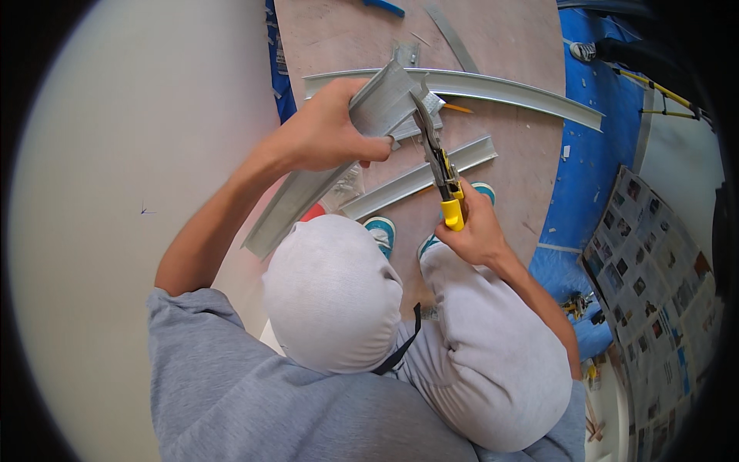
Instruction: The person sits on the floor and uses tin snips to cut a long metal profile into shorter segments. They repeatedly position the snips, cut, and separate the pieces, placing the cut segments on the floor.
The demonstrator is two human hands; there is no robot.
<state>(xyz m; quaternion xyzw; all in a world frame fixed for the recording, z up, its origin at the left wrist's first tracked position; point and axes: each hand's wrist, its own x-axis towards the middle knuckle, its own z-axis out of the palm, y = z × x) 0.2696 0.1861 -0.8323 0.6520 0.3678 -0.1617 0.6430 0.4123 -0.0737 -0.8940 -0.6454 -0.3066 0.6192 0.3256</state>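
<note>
My left hand (342, 127) grips a grey metal channel (302, 208), which slants up from lower left across the middle of the view. My right hand (471, 223) is closed on yellow-handled metal snips (439, 162), their jaws at the edge of the channel's upper end; whether they touch it is hard to tell. Beneath lie a long bent channel (523, 98), a shorter channel (469, 155), a few small metal offcuts and an orange pencil (456, 108) on the pinkish board (508, 46).
A flat metal strip (454, 42) and a blue tool (385, 6) lie farther up the board. A pale wall (115, 231) fills the left. At right are blue sheeting (589, 169), a newspaper-covered panel (650, 300), yellow bars (654, 85) and another person's shoe (582, 51).
</note>
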